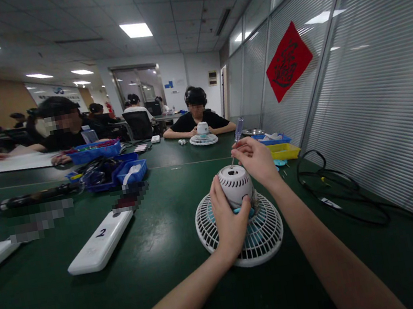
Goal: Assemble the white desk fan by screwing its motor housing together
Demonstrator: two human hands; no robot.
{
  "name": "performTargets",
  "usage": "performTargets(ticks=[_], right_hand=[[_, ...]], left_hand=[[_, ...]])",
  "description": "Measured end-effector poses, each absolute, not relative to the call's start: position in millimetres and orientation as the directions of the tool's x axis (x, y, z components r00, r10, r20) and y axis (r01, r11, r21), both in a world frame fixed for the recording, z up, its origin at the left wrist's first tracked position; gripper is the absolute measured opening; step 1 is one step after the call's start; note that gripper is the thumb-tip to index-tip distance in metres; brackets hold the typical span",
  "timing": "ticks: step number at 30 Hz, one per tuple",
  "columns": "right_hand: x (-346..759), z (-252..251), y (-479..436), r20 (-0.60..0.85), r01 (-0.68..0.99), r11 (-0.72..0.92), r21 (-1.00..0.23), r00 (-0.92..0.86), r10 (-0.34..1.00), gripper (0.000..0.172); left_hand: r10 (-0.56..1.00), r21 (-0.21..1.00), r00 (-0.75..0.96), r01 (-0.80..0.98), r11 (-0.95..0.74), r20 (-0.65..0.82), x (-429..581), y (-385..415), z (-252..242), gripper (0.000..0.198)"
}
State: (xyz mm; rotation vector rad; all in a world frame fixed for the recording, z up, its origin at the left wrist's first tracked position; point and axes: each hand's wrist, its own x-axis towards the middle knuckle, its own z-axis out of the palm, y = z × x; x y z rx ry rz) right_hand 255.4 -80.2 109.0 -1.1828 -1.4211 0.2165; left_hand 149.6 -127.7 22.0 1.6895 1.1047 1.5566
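Note:
A white fan head [244, 254] lies grille-down on the green table, light blue blades showing through its bars. Its rounded motor housing [236, 186] points upward, with slots around the side and a dark opening on top. My left hand [228, 220] is wrapped around the housing, thumb on the near side and fingers on the left. Above it, my right hand [253, 159] pinches a screwdriver [239, 128] with a clear, purplish handle. The screwdriver's thin shaft slants down to the top of the housing, by the dark opening. The tip is too small to make out.
A yellow bin [285, 151] and black cable [339, 179] lie to the right. On the left are a white handle-like part marked 2 [102, 242], blue bins [132, 172] and a dark corded tool [38, 197]. Across the table, a person sits behind another fan head [204, 139].

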Motion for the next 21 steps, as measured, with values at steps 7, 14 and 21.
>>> performTargets(ticks=[7, 14, 21], right_hand=[[254.2, 109.9, -81.9, 0.623, 0.484, 0.469, -0.738, 0.222, 0.75, 0.011], [254.8, 108.7, -80.4, 0.628, 0.502, 0.472, -0.725, 0.201, 0.752, 0.008], [253.7, 110.8, -84.1, 0.687, 0.665, 0.414, -0.621, 0.209, 0.696, 0.017]], left_hand=[[0.87, 0.858, -0.021, 0.178, -0.482, 0.493, 149.3, -128.0, 22.3, 0.069], [0.874, 0.86, -0.016, 0.187, -0.475, 0.486, 149.3, -128.9, 23.6, 0.069], [0.873, 0.858, -0.015, 0.195, -0.476, 0.488, 149.5, -127.9, 23.4, 0.07]])
